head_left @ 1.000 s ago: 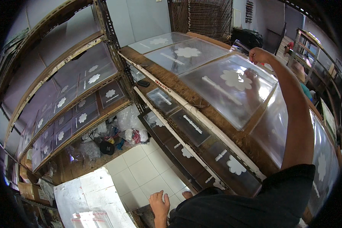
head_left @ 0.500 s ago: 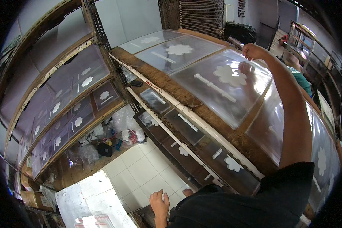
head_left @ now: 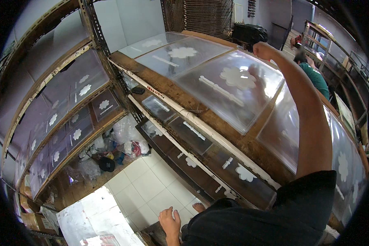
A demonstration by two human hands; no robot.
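Over a brown wooden shelf (head_left: 209, 116) bearing a clear flower-marked sheet (head_left: 246, 98), holds a curled right hand (head_left: 261, 49) near its far edge, cannot tell whether gripping anything; holds a loose-fingered, uncurled left hand (head_left: 170, 220) above white floor tiles (head_left: 131, 197).

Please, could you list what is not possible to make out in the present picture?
All in the head view:
- Whether the right grip holds anything: its curled fingers hide this.
- Lower body of the person in green: hidden behind the table and right arm.
- What lies under the black plastic: covered by it.
- Near end of the white panel: cut off by the lower edge.
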